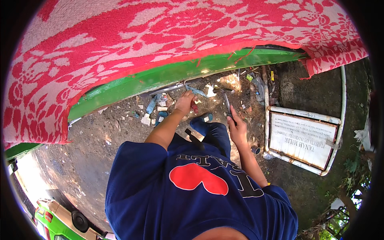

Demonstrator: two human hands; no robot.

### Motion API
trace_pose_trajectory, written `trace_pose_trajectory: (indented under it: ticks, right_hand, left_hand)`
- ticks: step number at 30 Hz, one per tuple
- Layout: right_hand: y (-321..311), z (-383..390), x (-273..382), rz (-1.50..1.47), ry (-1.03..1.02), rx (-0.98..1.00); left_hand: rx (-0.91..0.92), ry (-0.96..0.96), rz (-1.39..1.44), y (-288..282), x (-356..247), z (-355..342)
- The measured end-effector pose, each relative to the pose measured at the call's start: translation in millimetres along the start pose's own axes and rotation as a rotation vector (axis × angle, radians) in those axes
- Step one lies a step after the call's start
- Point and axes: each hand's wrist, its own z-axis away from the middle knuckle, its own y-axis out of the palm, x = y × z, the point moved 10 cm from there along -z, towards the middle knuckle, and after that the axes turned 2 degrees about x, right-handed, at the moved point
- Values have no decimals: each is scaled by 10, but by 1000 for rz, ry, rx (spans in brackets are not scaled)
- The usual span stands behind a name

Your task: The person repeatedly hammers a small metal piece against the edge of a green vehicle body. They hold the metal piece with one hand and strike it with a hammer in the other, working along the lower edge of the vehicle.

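Note:
My left hand (183,103) is closed on a red-handled tool (194,106), whose far end is hard to make out, beside a dark metal strip (160,89) below a green body panel (156,72). In my right hand (237,129) is a hammer (226,102), its head raised to the right of my left hand, near the panel's lower edge. Torn paper, blue scraps (152,104) and small debris lie on the dirt (120,132) around both hands. A blue shoe (200,124) of mine shows below them.
A red and pink patterned cloth (152,28) drapes over the panel. A rusty white sign in a tube frame (300,142) is at right, with foliage (344,220) below. A green and cream vehicle (52,212) is at lower left.

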Motion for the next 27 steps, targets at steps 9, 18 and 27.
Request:
trace_pose_trajectory:
  ticks: [9, 18, 27]
  right_hand:
    - [-212, 242, -200, -120, 77, -138]
    - [118, 449, -53, -208, 133, -129]
    - [323, 571, 129, -213, 174, -96]
  left_hand:
    - [-266, 58, 179, -638, -174, -121]
    - [-429, -358, 756, -803, 762, -28]
    - [-448, -322, 1044, -628, 772, 92]
